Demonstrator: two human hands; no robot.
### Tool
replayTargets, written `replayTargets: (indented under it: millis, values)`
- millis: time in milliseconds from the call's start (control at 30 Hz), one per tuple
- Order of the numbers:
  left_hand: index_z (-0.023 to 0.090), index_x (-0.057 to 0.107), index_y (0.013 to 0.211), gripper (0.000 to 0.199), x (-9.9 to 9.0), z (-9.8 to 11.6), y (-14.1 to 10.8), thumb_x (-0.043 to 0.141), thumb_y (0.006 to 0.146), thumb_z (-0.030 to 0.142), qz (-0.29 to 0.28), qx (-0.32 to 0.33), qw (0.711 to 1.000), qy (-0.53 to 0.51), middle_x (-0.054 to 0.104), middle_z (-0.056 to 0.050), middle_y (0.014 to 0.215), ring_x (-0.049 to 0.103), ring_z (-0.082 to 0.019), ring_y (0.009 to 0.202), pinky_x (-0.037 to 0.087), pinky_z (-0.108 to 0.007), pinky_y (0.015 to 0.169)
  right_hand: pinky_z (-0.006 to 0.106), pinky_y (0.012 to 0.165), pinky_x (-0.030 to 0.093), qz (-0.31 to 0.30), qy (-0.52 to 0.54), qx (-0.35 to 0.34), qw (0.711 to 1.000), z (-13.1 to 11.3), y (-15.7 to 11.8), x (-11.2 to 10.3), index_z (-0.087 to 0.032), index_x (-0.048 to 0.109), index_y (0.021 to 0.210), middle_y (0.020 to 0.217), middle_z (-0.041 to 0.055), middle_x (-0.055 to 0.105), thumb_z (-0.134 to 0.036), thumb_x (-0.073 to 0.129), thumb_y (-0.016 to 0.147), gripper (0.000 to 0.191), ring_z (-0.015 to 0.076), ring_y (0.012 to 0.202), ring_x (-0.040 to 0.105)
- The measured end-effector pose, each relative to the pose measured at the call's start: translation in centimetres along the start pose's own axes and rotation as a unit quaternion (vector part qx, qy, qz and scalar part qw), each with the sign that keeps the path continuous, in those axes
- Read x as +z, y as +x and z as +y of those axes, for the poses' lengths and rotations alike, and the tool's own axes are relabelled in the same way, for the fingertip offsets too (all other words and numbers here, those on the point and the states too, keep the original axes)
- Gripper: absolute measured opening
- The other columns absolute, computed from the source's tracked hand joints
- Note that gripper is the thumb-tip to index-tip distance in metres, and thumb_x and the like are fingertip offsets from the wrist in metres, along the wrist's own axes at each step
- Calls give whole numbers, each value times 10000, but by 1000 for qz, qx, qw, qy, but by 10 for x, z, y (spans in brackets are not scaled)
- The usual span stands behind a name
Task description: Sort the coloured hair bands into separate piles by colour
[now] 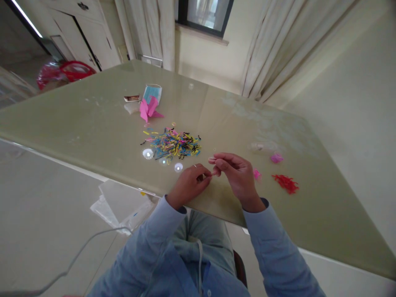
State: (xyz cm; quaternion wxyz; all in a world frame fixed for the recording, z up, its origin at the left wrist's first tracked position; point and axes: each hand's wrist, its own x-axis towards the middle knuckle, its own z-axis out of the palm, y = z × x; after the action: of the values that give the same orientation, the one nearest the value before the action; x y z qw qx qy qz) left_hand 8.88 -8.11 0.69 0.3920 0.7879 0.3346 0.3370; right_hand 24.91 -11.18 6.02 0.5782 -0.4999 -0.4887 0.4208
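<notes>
My left hand (pixel 192 185) rests low over the front part of the table, its fingers curled and fingertips pinched. Close against it, my right hand (pixel 237 175) is raised slightly with thumb and fingers pinched together. The two sets of fingertips nearly meet; anything between them is too small to make out. Just beyond my left hand lies a loose pile of small elastic bands (pixel 176 144) in yellow, blue, black and pink. Beside my right hand sits a small pink bundle (pixel 256 174), and farther right a heap of red bands (pixel 286 183).
The glossy greenish table (pixel 309 222) carries a blue face mask (pixel 152 94), a folded pink piece (pixel 149 109) and a small packet (pixel 132 98) at the back left. Another pink bundle (pixel 276 158) lies near clear plastic (pixel 261 147). Plastic sheets (pixel 120 206) hang below the front edge.
</notes>
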Motion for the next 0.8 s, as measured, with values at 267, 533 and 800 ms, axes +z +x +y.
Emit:
replayTargets:
  millis: [267, 533, 800]
  values:
    - [174, 702, 867, 114, -3, 2, 0, 599, 902, 206, 5, -3, 1000, 1, 676, -25, 828, 579, -125, 692, 462, -252, 682, 281, 515, 565, 83, 26, 13, 996, 1, -46, -39, -237, 772, 902, 868, 53, 805, -327, 801, 793, 144, 138, 528, 676]
    - [181, 705, 851, 123, -4, 4, 1, 601, 892, 231, 15, -3, 1000, 14, 684, -16, 787, 597, -126, 670, 466, -248, 659, 282, 513, 532, 196, -182, -3, 964, 10, -65, -123, -219, 773, 889, 767, 45, 769, -362, 799, 784, 179, 162, 570, 676]
    - [188, 718, 850, 153, -4, 4, 1, 603, 893, 278, 17, -15, 999, 24, 690, -20, 788, 613, -137, 676, 475, -256, 643, 348, 639, 565, 174, -393, -8, 903, 27, -51, -171, -196, 770, 912, 786, 68, 765, -468, 671, 828, 302, 190, 597, 681]
